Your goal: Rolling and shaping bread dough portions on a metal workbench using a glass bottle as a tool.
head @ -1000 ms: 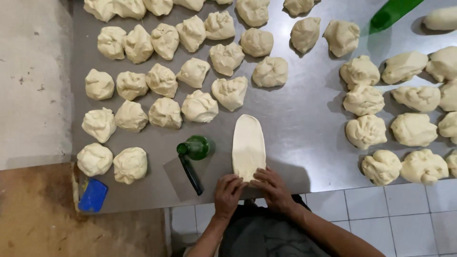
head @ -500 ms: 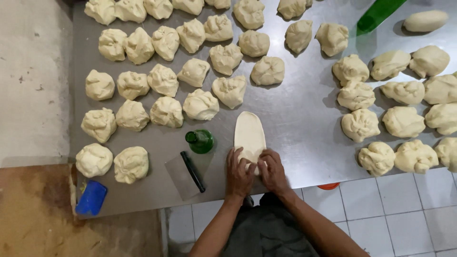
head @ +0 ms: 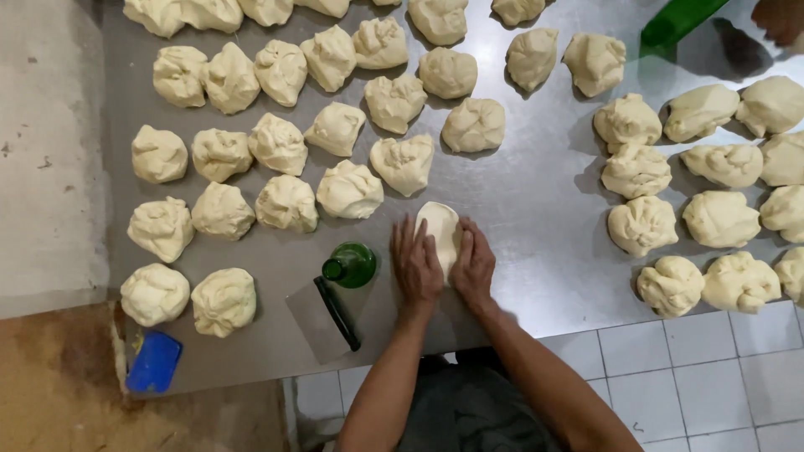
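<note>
Matt, soft dough piece [head: 439, 233] on a glossy steel table [head: 544, 209].

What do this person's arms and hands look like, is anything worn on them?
Both forearms are bare, with no sleeves in view. The left hand and the right hand wear no gloves, and no rings, watch or bracelets can be made out. The fingers are uncovered too. Below the arms a dark grey garment shows.
</note>
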